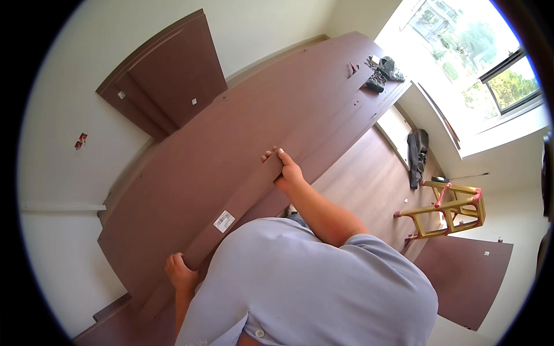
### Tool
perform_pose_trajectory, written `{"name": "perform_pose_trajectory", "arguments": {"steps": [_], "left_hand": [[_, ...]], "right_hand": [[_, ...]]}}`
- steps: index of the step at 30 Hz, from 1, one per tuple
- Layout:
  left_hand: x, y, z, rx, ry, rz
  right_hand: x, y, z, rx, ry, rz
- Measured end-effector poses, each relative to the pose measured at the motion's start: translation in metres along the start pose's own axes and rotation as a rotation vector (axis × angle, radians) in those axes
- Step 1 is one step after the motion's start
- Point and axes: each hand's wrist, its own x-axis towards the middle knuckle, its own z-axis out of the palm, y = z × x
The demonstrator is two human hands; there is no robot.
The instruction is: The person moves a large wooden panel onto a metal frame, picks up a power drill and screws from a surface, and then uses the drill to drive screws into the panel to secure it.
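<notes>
A narrow brown board [249, 200] with a white label [224, 221] stretches across in front of my body, held at both ends. My left hand [182, 271] is closed around its near left end. My right hand [285, 168] grips the far end, thumb on top and fingers curled over the edge. Beneath the board lies a large brown panel [190, 155], which runs from the lower left to the window side. Whether the board touches this panel I cannot tell.
Brown panels [179, 69] lean on the left wall. Small hardware [378, 75] and a black bag [391, 68] lie at the large panel's far end. To the right are a yellow stepladder [450, 210], a black bag-like item [416, 158] and another brown panel [461, 277].
</notes>
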Motion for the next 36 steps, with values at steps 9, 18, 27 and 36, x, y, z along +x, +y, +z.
{"name": "perform_pose_trajectory", "arguments": {"steps": [9, 18, 27, 36], "left_hand": [[-0.003, 0.021, 0.001, -0.025, -0.049, 0.057], [-0.037, 0.09, -0.002, -0.017, -0.028, 0.065], [-0.175, 0.132, 0.048, -0.009, -0.155, -0.081], [-0.265, 0.171, 0.072, 0.004, -0.094, -0.086]], "right_hand": [[-0.031, -0.024, -0.036, 0.007, 0.072, -0.085], [-0.054, -0.07, -0.094, -0.106, 0.234, -0.022], [-0.102, -0.074, -0.267, -0.309, 0.115, 0.198], [-0.171, -0.138, -0.353, -0.356, 0.014, 0.243]]}}
